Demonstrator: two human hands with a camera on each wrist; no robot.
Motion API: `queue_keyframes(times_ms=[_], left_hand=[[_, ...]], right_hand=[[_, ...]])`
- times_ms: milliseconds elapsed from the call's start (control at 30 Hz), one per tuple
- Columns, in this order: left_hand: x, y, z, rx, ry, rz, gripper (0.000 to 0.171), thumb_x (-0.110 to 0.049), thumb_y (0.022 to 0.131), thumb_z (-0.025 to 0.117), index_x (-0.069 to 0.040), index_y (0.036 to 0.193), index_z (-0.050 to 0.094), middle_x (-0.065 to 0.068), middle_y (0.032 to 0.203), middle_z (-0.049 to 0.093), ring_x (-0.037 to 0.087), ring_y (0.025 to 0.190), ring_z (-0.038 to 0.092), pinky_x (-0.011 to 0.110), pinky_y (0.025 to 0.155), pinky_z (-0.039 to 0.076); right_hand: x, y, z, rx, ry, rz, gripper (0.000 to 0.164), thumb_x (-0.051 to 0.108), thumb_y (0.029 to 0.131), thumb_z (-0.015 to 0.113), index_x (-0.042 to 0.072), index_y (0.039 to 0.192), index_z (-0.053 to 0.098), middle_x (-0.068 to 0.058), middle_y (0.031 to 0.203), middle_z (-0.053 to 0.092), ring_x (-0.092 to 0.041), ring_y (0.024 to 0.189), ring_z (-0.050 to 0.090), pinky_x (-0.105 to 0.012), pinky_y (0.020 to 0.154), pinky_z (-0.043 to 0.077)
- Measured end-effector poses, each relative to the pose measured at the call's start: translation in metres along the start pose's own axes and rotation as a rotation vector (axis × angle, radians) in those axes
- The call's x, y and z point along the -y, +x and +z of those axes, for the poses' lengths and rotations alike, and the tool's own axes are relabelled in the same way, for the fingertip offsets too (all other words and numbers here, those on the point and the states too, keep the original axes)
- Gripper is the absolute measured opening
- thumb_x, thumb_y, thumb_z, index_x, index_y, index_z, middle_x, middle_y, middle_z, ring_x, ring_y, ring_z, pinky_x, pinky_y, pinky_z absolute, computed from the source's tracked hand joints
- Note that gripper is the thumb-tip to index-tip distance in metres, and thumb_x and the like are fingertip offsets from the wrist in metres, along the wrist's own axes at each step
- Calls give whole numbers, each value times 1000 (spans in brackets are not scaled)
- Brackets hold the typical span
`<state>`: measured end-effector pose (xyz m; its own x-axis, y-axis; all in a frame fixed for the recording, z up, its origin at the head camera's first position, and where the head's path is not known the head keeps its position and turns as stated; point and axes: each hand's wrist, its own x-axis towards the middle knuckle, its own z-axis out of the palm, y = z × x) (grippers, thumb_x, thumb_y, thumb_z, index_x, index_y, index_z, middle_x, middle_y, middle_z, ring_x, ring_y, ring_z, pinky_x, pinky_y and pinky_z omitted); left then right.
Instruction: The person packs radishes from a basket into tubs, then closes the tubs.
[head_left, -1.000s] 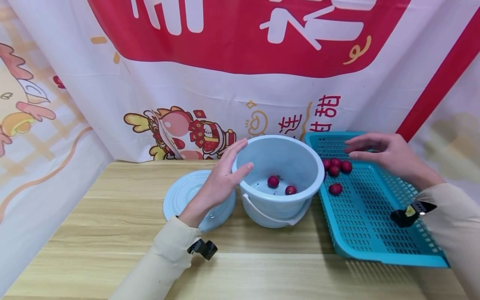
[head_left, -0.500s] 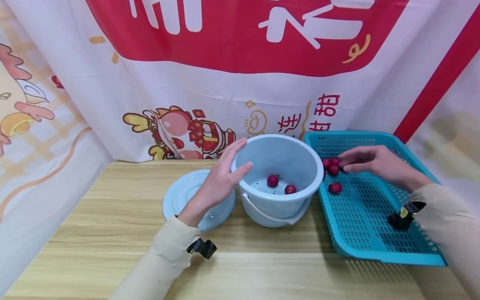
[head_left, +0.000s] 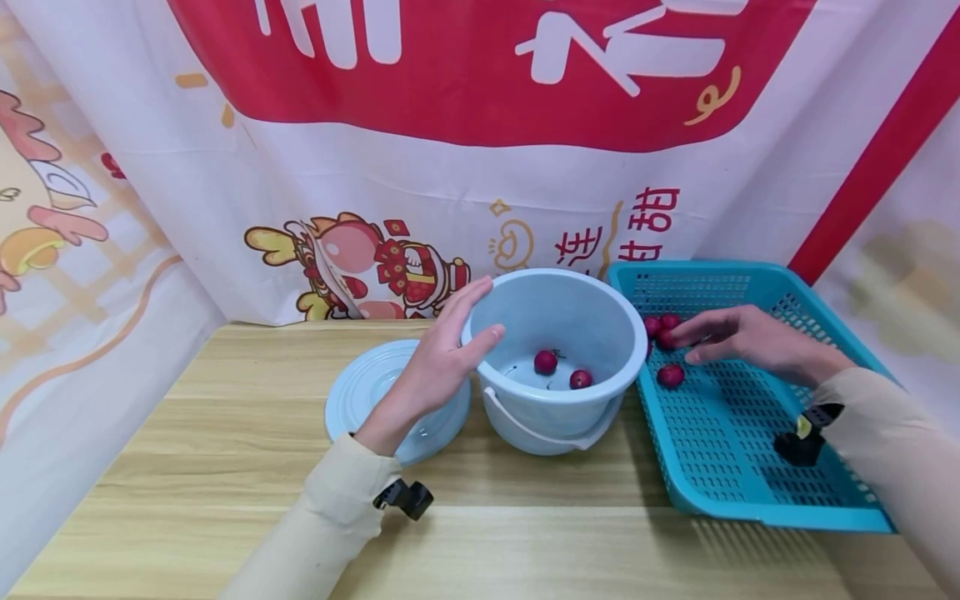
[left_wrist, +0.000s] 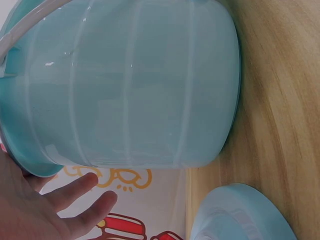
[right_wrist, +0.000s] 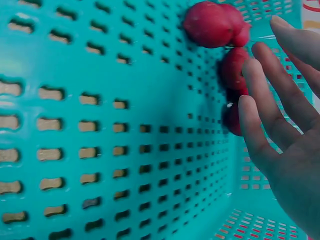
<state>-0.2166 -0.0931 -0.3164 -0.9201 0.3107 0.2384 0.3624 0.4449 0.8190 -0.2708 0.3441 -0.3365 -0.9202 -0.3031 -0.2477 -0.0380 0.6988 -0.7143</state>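
My left hand [head_left: 442, 358] rests against the left rim of a light-blue bucket [head_left: 555, 417], fingers straight and thumb over the rim. Inside lie two small round dark-red fruits, one red fruit [head_left: 545, 362] with a stem and another red fruit [head_left: 581, 380]. My right hand [head_left: 757, 342] reaches low into a teal perforated basket [head_left: 738, 433], fingertips at a cluster of red fruits [head_left: 667, 322]. The right wrist view shows its fingers [right_wrist: 260, 95] spread and slightly bent beside the fruits, holding none. A single red fruit [head_left: 671, 376] lies nearer in the basket.
A light-blue lid [head_left: 360, 400] lies on the wooden table [head_left: 187, 483] left of the bucket, partly under my left forearm. The bucket's white handle [head_left: 532, 435] hangs down in front. A printed curtain [head_left: 420, 183] hangs close behind.
My right hand has come down into the basket to the fruit cluster and shifted slightly nearer. One fruit at the cluster's right is now hidden or displaced. The left hand stays on the bucket.
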Motion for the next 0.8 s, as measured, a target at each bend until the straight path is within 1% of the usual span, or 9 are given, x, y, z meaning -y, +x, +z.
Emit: queue_keyframes(times_ms=[133, 200, 300, 367, 500, 633, 800], left_hand=[[0, 0, 0, -1, -4, -5, 67, -44, 106, 55, -28, 167, 32, -11, 176, 24, 21, 165, 21, 68, 129, 24], [0, 0, 0, -2, -6, -5, 68, -43, 106, 55, -27, 168, 32, -11, 176, 24, 21, 165, 21, 68, 129, 24], [-1, 0, 0, -3, -7, -3, 68, -42, 106, 56, -27, 168, 32, -11, 176, 24, 21, 165, 22, 69, 128, 24], [-1, 0, 0, -5, -4, -3, 68, -44, 106, 56, -28, 167, 33, -10, 176, 24, 21, 165, 22, 69, 128, 25], [-1, 0, 0, -5, 0, 3, 68, -45, 106, 55, -28, 167, 32, -9, 177, 24, 21, 165, 22, 69, 129, 25], [-1, 0, 0, -3, -2, 7, 67, -44, 106, 55, -27, 167, 32, -9, 177, 24, 21, 165, 21, 68, 129, 24], [1, 1, 0, -3, -2, 5, 68, -44, 106, 54, -27, 168, 32, -10, 176, 24, 20, 165, 21, 68, 129, 23]], right_hand=[[-1, 3, 3, 70, 3, 20, 66, 32, 92, 82, 12, 150, 60, -19, 153, 59, -48, 146, 40, -60, 102, 54], [-1, 4, 5, 92, -1, 30, 65, 33, 92, 82, 11, 149, 60, -20, 154, 57, -48, 145, 39, -56, 101, 55], [-2, 4, 7, 111, -7, 34, 63, 33, 92, 82, 11, 148, 62, -20, 153, 57, -44, 141, 43, -50, 101, 56], [-3, 4, 8, 121, -11, 40, 62, 33, 92, 82, 11, 147, 63, -20, 151, 58, -42, 138, 45, -46, 100, 56], [-5, 5, 10, 139, -23, 49, 61, 34, 92, 82, 12, 146, 65, -20, 150, 57, -40, 136, 44, -41, 98, 53], [-6, 7, 11, 146, -35, 53, 59, 35, 92, 82, 13, 144, 66, -19, 149, 58, -40, 135, 43, -40, 98, 51], [-8, 9, 14, 132, -74, 34, 55, 32, 94, 81, 12, 143, 67, -19, 144, 60, -39, 131, 46, -39, 95, 53]])
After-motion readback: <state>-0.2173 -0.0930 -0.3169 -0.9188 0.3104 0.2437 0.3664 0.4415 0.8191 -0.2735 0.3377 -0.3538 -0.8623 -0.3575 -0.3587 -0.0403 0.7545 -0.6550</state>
